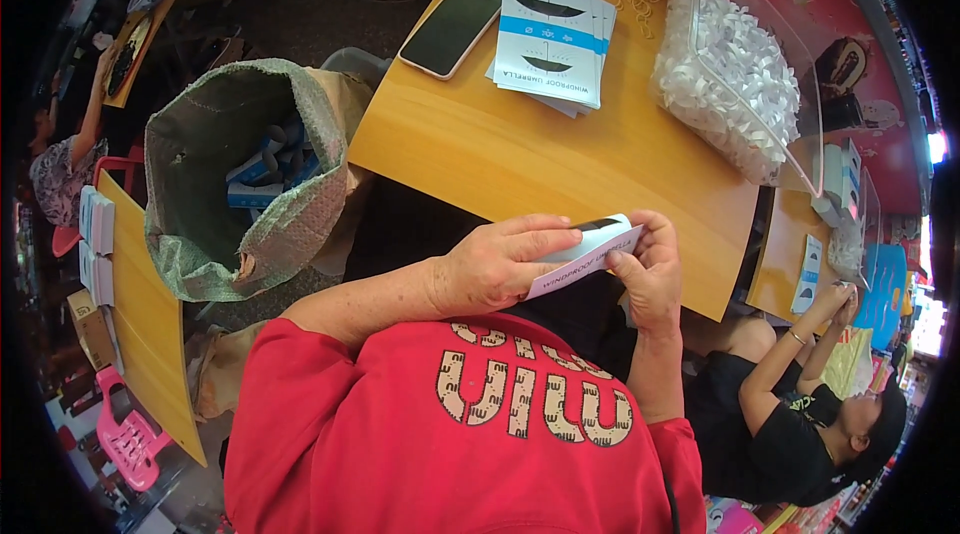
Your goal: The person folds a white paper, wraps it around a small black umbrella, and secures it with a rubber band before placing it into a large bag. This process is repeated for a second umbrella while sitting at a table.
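Observation:
A white printed card (572, 265), bent over with a rounded fold and a dark shape on it, is held in both my hands in front of my red top. My left hand (500, 264) has its fingers pressed on the card's left part. My right hand (650, 269) grips the right end, thumb on the front face. Above them on the wooden table (420, 144) lie a stack of similar white and blue cards (550, 39) and a black-screened phone (450, 29). A clear bin (735, 74) of small white curled pieces stands at the table's right.
An open woven sack (170, 174) holding blue and white cards stands left of the table. A co-worker in black (780, 414) works at a side table on the right. Another person (70, 174), a side table (150, 334) and a pink chair (130, 434) are at left.

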`<state>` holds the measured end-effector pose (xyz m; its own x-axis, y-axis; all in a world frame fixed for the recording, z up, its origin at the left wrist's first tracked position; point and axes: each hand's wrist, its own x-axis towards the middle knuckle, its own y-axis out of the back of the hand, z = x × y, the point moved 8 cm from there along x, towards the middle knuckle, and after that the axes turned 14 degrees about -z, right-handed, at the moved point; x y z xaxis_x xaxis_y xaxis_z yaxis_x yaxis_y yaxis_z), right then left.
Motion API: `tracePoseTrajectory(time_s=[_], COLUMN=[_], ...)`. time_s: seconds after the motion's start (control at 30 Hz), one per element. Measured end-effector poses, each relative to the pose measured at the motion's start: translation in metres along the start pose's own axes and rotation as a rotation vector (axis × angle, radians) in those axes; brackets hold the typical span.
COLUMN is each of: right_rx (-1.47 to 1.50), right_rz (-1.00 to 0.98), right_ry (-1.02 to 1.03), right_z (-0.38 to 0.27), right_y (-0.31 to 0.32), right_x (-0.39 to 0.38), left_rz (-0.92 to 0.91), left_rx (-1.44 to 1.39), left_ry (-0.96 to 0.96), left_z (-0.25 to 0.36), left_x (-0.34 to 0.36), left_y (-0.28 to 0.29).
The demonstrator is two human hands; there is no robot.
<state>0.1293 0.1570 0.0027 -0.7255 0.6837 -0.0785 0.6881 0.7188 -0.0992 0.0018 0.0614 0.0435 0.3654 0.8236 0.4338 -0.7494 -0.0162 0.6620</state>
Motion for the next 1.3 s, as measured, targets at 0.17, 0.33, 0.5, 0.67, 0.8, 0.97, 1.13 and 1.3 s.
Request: tracePoseTrajectory(time_s=[0.17, 0.33, 0.5, 0.67, 0.8, 0.97, 1.13, 1.3], right_rx=[0.344, 0.183, -0.110, -0.067, -0.071, 0.074, 0.120, 0.126], right_rz=[-0.074, 0.107, 0.136, 0.101, 0.085, 0.113, 0.116, 0.112], right_ry=[-0.164, 0.000, 0.134, 0.177, 0.159, 0.001, -0.023, 0.002], right_z=[0.026, 0.022, 0.011, 0.014, 0.012, 0.022, 0.027, 0.031], right_y=[-0.008, 0.005, -0.005, -0.011, -0.016, -0.016, -0.009, -0.007], right_x=[-0.002, 0.000, -0.010, -0.020, -0.024, -0.020, -0.020, -0.020], left_rz=[-0.036, 0.160, 0.047, 0.042, 0.124, 0.209, 0.148, 0.084], left_rx=[-0.067, -0.526, -0.848, -0.613, -1.529, -1.502, -1.478, -1.658], left_ry=[0.031, 0.586, 0.821, 0.840, 0.778, 0.747, 0.725, 0.757], left_z=[-0.005, -0.053, -0.064, -0.067, -0.066, -0.060, -0.053, -0.045], left_x=[-0.002, -0.041, -0.048, -0.042, -0.041, -0.038, -0.031, -0.031], left_y=[-0.004, 0.004, -0.025, -0.013, -0.047, -0.046, -0.048, -0.057])
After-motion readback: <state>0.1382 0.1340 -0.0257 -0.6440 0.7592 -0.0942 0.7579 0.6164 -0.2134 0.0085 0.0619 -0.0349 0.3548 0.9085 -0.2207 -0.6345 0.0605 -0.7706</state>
